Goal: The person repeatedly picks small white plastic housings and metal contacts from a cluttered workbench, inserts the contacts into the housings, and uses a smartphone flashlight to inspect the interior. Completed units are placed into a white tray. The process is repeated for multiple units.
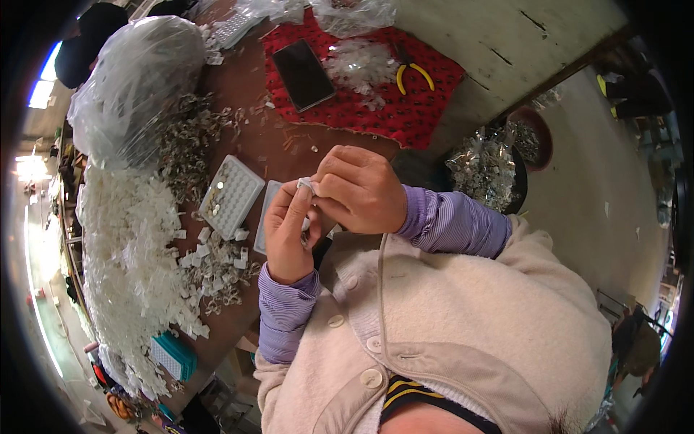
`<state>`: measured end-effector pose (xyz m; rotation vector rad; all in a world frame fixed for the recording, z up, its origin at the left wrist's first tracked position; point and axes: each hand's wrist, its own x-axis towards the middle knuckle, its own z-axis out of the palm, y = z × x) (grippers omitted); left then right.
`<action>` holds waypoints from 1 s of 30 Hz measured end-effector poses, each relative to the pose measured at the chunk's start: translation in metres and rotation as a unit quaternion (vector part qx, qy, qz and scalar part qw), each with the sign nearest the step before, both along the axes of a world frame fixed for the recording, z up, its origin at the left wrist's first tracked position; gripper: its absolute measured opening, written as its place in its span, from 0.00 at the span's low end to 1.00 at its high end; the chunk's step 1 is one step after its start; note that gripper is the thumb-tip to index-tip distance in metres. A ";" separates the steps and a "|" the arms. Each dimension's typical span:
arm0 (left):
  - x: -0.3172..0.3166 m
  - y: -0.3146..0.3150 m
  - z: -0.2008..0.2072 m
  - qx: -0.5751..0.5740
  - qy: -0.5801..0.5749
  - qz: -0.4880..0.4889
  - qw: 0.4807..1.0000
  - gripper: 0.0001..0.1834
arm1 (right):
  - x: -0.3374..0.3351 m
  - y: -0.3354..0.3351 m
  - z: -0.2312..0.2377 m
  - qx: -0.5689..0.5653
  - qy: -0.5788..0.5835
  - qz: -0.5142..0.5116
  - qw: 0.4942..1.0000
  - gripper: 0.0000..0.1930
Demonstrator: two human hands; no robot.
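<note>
My left hand (289, 228) and my right hand (361, 189) meet above the table's near edge. Between their fingertips is a small white piece (306, 185), pinched from both sides; its exact kind is too small to make out. A white tray with rows of round hollows (235, 202) lies just left of my left hand, with a few small shiny discs (220, 186) on it. Partly hidden behind that hand is a second white tray (264, 217). Small white blocks mixed with metal pieces (217, 264) are heaped beside my left wrist.
A large mound of white plastic pieces (130, 267) covers the table's left side, below a bulging clear bag (141, 87) and dark metal bits (189, 141). A red cloth (383, 119) bears a dark phone (302, 74) and yellow-handled pliers (414, 78). Containers of shiny parts (484, 170) stand right.
</note>
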<state>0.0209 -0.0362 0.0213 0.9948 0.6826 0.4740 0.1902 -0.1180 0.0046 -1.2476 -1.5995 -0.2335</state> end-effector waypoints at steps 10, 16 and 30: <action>-0.003 0.033 -0.009 0.025 -0.074 0.074 0.994 0.12 | 0.115 0.007 -0.022 -0.126 -0.047 -0.204 0.970 0.03; -0.008 0.030 -0.004 0.065 -0.064 0.055 0.994 0.13 | 0.113 0.041 -0.020 -0.149 -0.153 -0.170 0.962 0.06; 0.022 0.002 0.023 0.204 -0.002 -0.012 0.979 0.13 | 0.039 0.001 0.022 -0.221 0.523 0.173 0.805 0.08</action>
